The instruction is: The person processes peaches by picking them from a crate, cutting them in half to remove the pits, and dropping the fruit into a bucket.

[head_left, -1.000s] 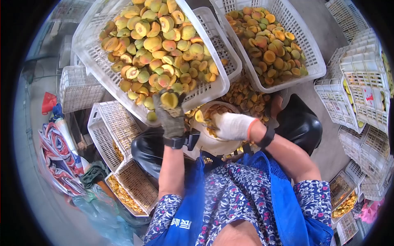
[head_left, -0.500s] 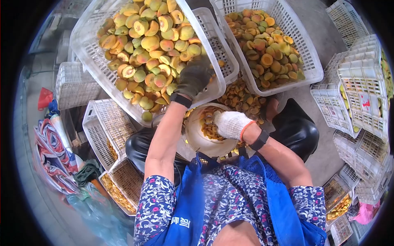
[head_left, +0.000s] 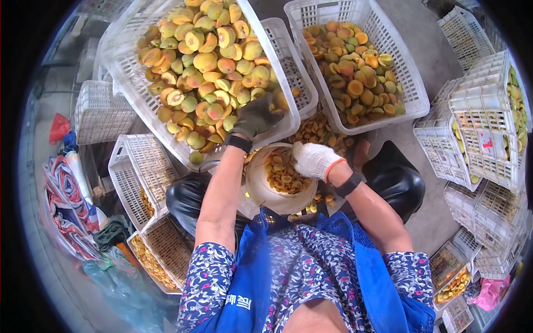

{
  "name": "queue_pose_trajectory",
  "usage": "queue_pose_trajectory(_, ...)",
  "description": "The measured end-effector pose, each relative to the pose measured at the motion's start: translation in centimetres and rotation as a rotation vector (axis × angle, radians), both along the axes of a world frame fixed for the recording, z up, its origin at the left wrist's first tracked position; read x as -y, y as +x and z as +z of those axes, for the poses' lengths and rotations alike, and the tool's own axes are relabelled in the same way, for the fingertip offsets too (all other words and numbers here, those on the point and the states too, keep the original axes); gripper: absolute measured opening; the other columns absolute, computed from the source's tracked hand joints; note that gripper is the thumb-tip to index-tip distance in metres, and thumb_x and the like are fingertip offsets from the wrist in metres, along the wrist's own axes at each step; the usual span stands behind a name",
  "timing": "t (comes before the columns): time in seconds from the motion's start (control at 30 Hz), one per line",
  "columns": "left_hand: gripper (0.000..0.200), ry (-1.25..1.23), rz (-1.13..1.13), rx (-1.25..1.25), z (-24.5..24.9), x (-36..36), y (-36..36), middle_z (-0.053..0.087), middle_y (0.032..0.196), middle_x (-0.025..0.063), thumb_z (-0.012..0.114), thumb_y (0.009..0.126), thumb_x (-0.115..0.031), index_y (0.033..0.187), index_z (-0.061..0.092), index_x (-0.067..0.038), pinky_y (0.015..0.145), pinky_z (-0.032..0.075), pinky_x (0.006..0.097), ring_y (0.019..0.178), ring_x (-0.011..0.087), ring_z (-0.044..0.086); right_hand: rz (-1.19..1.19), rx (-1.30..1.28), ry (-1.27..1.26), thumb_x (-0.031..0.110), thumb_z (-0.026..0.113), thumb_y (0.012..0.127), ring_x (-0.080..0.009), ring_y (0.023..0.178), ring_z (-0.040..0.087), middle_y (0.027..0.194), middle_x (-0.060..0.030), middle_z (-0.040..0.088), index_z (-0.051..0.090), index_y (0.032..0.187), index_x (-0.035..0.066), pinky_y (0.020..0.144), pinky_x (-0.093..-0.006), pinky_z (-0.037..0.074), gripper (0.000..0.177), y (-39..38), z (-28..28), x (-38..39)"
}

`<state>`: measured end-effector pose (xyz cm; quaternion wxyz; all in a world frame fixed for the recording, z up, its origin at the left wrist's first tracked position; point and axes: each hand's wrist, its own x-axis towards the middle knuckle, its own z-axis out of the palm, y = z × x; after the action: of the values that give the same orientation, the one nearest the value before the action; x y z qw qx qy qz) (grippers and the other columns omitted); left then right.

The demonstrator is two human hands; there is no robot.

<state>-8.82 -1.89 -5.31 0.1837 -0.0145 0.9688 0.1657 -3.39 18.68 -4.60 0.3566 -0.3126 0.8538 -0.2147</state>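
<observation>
Reaching left grip (head_left: 256, 115): dark glove, fingers curled down onto the fruit halves (head_left: 205, 61) at the near corner of the big basket (head_left: 158, 133); whether it pinches one I cannot tell.
Right grip (head_left: 313, 160): white glove, fingers folded together, seemingly resting on the bowl's far rim.
Bowl (head_left: 261, 191): white, between both forearms, holding small orange pieces (head_left: 283, 175).
Second basket (head_left: 413, 94): just right of the first, also full of halves.
Floor: loose halves (head_left: 319, 130) lie between the baskets' near edges.
Crates (head_left: 139, 166): white, beside the left knee.
</observation>
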Motion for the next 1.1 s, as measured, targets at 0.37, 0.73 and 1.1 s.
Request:
queue_pose_trajectory(0.37,0.037,0.361,-0.333,0.126,5.9,3.7,4.7,0.066,0.112,0.013,0.065,0.089,-0.024,0.119,0.061,-0.005,0.088,0.049,0.0328,0.102,0.0203,0.063,-0.15,-0.187,-0.055,0.019,0.054,0.081,-0.0405,0.077,0.065,0.08,-0.0226,0.066,0.059,0.1,0.001,0.066,-0.049,0.053,0.026,-1.2,0.3,-2.7)
queue_pose_trajectory(0.73,0.041,0.272,-0.014,-0.225,-0.6,0.3,-0.8,0.061,0.117,0.0162,0.063,0.088,-0.02,0.124,0.051,-0.004,0.087,0.049,0.0365,0.102,0.0294,0.062,-0.045,-0.147,-0.135,0.019,0.052,0.084,-0.0376,0.083,0.063,0.092,-0.0209,0.065,0.064,0.093,0.002,0.074,-0.044,0.052,0.023,-2.3,3.4,-3.5)
queue_pose_trajectory(1.1,0.062,1.695,0.395,-0.029,6.8,-1.0,6.4,0.055,0.128,0.0131,0.062,0.09,-0.029,0.139,0.041,0.002,0.092,0.051,0.036,0.116,0.0221,0.055,-0.022,-0.849,-0.561,0.007,0.06,0.077,-0.0255,0.079,0.062,0.092,-0.0125,0.061,0.062,0.087,0.004,0.064,-0.0329,0.052,0.011,-1.6,3.3,-0.2)
